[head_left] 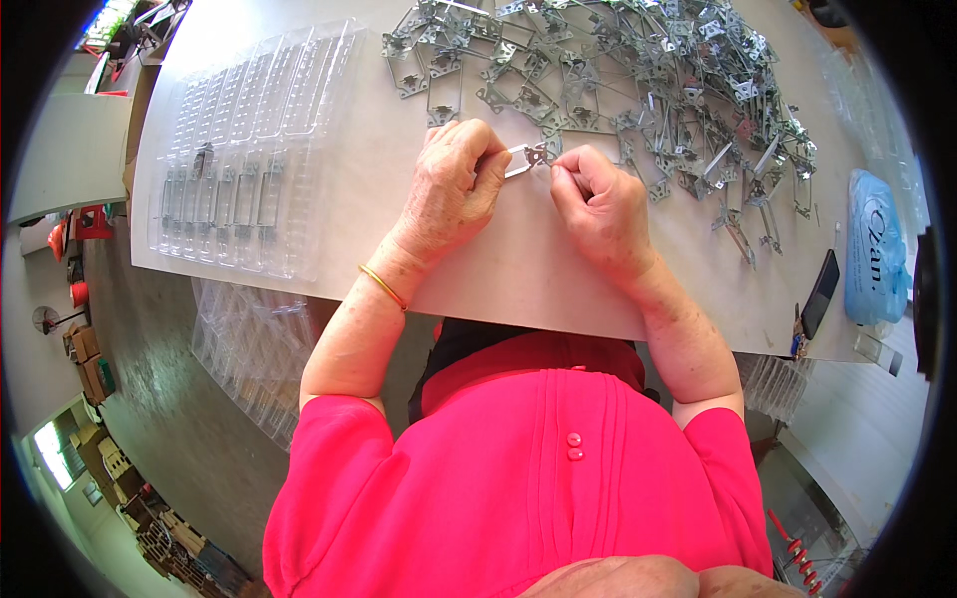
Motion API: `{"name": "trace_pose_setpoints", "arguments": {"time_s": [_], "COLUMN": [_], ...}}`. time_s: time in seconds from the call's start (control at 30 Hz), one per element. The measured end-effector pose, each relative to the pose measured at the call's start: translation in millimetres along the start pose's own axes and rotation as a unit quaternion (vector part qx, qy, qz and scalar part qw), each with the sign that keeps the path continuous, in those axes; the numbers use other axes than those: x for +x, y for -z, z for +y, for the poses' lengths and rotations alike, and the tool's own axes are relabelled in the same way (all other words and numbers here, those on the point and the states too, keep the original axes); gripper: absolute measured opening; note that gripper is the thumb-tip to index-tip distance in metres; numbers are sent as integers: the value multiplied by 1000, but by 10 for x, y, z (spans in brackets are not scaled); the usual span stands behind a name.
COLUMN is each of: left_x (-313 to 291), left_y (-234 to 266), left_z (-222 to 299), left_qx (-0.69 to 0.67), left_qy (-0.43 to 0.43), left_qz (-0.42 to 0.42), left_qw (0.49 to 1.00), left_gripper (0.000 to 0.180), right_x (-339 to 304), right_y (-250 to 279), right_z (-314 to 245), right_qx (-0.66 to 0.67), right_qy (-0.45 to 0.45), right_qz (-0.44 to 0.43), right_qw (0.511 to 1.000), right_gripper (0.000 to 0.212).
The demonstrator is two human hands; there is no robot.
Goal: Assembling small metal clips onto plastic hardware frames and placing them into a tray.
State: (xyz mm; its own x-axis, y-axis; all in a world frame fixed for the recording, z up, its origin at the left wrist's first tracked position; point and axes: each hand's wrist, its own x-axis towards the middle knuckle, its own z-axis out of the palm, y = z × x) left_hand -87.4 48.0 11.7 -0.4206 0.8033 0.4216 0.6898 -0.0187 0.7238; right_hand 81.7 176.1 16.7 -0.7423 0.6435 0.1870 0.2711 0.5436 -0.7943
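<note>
Between my two hands, just above the table, is a small metal bracket with a flat plate and thin side bars. My left hand is closed on its barred end, with the thumb and fingers pinched together. At the plate end, the fingertips of my right hand pinch close against the metal. Whether a tiny part sits in that right pinch cannot be made out. Just beyond my hands lies a tangled heap of similar metal brackets, spread over the far middle and right of the table.
On the left lies a clear plastic tray, with several brackets lined up in its near half. A blue plastic bag and a dark phone are at the right edge. Clear trays are stacked below the table's left front.
</note>
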Motion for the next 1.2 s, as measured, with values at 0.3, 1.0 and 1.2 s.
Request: {"name": "trace_pose_setpoints", "arguments": {"time_s": [0.3,1.0,1.2], "left_x": [-6,-5,-7], "left_y": [-7,7,7], "left_z": [-8,7,6], "left_qx": [-3,-1,-2], "left_qy": [3,12,6], "left_qz": [1,-7,-5], "left_qw": [1000,1000,1000], "left_gripper": [17,15,16], "right_x": [13,9,9], "right_y": [14,-22,-19], "right_z": [-18,12,22], "right_qx": [-10,-6,-5], "right_qy": [-9,6,13], "right_qz": [-11,-5,-7], "right_qw": [1000,1000,1000], "right_gripper": [7,6,6]}}
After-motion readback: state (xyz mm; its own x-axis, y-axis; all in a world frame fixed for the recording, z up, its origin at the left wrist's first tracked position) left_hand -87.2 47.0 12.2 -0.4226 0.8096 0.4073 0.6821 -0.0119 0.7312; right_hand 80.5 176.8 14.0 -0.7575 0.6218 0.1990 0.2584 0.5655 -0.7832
